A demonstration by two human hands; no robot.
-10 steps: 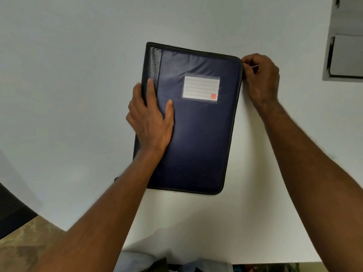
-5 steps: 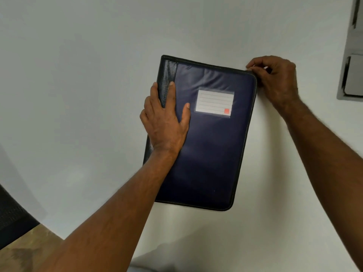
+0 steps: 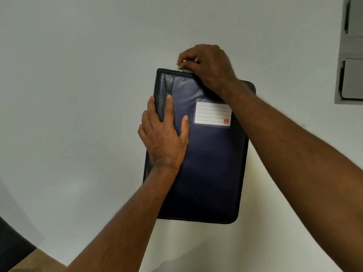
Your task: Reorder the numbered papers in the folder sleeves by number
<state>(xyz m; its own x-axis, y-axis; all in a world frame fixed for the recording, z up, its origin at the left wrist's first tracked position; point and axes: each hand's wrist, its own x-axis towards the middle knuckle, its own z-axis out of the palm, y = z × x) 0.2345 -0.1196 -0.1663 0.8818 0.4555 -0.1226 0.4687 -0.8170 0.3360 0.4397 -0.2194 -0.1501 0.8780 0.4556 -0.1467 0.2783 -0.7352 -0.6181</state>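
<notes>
A dark blue zippered folder (image 3: 208, 169) lies closed on the white table (image 3: 78, 114), with a black spine strip on its left and a white lined label (image 3: 213, 114) on its cover. My left hand (image 3: 164, 136) rests flat on the cover near the spine, fingers spread, pressing it down. My right hand (image 3: 208, 65) is at the folder's top edge near the left corner, its fingers pinched on the small metal zipper pull (image 3: 179, 69). The numbered papers are hidden inside the folder.
A grey unit (image 3: 351, 55) with recessed panels sits at the right edge of the view. A dark chair part (image 3: 11, 242) and wooden floor (image 3: 29, 262) show at the bottom left, past the table's edge.
My right hand has travelled from the folder's top right corner leftward along the top edge, with the zipper pull pinched. My left hand has stayed pressed on the cover.
</notes>
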